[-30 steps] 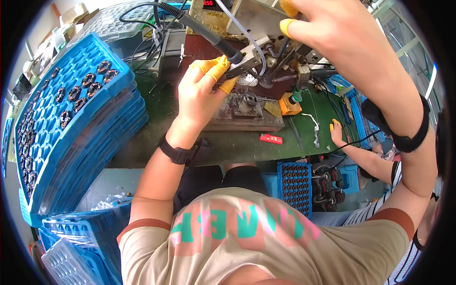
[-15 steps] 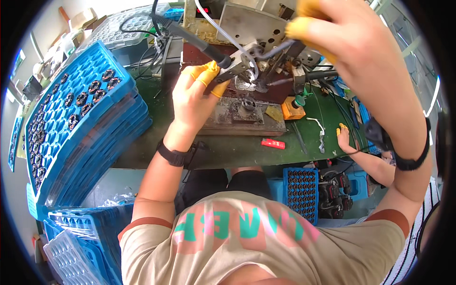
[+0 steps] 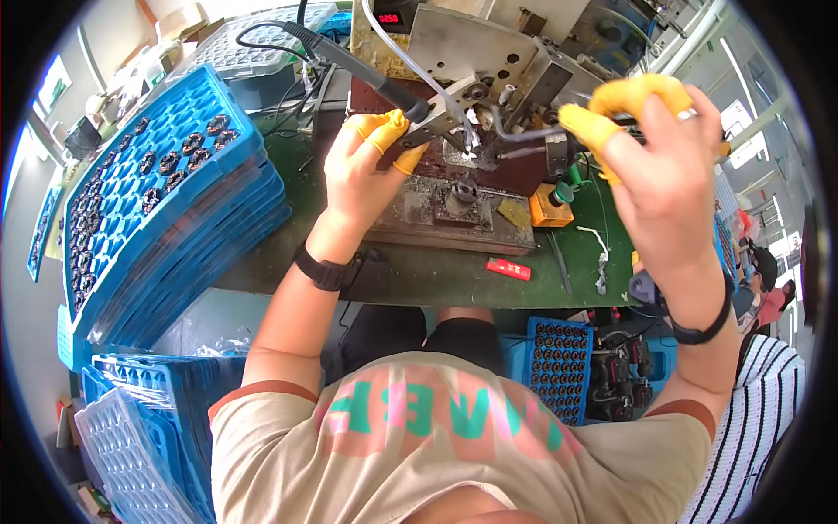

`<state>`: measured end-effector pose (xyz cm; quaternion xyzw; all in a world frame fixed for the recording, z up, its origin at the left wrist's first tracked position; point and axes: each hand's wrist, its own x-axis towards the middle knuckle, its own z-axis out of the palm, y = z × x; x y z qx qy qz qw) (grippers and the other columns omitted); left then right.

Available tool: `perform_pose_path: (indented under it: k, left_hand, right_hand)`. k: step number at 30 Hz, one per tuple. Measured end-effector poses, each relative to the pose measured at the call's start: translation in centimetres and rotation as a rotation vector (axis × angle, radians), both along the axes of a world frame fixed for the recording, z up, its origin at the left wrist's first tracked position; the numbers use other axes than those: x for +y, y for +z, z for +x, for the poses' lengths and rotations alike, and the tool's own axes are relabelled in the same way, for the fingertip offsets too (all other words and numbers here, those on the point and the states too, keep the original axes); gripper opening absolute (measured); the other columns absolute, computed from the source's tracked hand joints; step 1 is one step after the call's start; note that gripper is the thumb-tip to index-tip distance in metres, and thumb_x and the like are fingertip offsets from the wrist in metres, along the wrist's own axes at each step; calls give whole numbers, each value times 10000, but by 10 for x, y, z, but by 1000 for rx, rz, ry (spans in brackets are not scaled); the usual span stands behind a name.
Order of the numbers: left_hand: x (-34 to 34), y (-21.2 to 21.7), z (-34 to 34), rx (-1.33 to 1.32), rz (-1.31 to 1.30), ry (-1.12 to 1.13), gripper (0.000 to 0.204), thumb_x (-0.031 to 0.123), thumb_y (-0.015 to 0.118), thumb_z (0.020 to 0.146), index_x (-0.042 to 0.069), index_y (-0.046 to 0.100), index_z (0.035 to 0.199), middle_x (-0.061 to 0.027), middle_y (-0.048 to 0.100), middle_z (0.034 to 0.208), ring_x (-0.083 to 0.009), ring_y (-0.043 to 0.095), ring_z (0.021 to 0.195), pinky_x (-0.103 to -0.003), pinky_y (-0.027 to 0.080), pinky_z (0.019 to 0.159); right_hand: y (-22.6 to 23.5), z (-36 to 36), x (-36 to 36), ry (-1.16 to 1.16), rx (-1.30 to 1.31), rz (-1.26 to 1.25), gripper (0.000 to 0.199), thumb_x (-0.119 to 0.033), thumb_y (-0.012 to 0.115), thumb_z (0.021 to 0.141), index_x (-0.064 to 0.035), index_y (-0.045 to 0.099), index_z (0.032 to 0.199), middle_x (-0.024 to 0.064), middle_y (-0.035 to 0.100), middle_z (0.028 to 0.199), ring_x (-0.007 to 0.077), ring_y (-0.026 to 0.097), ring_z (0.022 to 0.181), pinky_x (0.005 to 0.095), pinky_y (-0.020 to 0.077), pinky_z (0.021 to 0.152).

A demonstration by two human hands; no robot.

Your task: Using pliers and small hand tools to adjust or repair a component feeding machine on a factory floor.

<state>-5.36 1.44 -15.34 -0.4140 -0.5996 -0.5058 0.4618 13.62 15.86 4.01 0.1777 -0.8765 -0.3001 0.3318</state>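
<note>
My left hand (image 3: pixel 356 175), with yellow finger covers, grips the end of a metal bracket (image 3: pixel 434 122). A soldering iron (image 3: pixel 371 79) with a dark handle slants into that bracket. My right hand (image 3: pixel 668 166), also in yellow finger covers, is curled at the outer end of a bent grey lever (image 3: pixel 519 134); its fingertips partly hide that end. Between the hands, silvery residue lies about the iron's tip on the machine. Below stands a round dark part (image 3: pixel 463 192) on a metal fixture block (image 3: pixel 441 229).
Stacked blue trays (image 3: pixel 227 210) hold black ring-shaped parts at left. On the green bench (image 3: pixel 419 284) lie a red lighter (image 3: pixel 508 268), an orange box (image 3: pixel 550 208) and a thin metal tool (image 3: pixel 559 262). Another blue tray (image 3: pixel 559 367) of parts sits below the bench edge.
My right hand has come down, and the lever's outer end has dropped with it. My left hand stays at the bracket. Another person's hand at the right is no longer seen.
</note>
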Motion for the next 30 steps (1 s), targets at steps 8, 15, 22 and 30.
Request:
perform_pose_path:
  k: [8,15,22,30]
  left_hand:
    - [0,0,6,-63,-7,3,363,77,848,599,21,655,901,-95,634,882,-223,635,756,-280,528,658]
    - [2,-2,3,-39,7,-3,373,82,852,593,30,650,902,-87,633,879,-223,632,739,-279,527,642]
    - [5,-4,5,-73,25,-29,389,73,855,587,30,637,906,-87,624,863,-216,624,730,-277,521,624]
    - [2,-3,4,-38,6,-38,364,37,837,606,17,640,912,-92,616,880,-194,616,719,-257,517,611]
  right_hand:
    - [-15,-24,0,1,36,-19,352,5,644,651,-145,701,964,13,594,919,204,534,820,390,362,912]
    - [-13,-22,1,-64,-14,-20,333,-6,654,644,-125,698,952,31,590,907,229,536,858,396,366,903]
    - [-9,-28,-6,-80,8,23,295,-53,664,630,-97,690,921,49,591,913,240,546,892,403,386,897]
    - [36,-60,-16,242,-221,344,241,-128,638,633,-75,681,864,58,573,931,234,556,887,386,429,819]
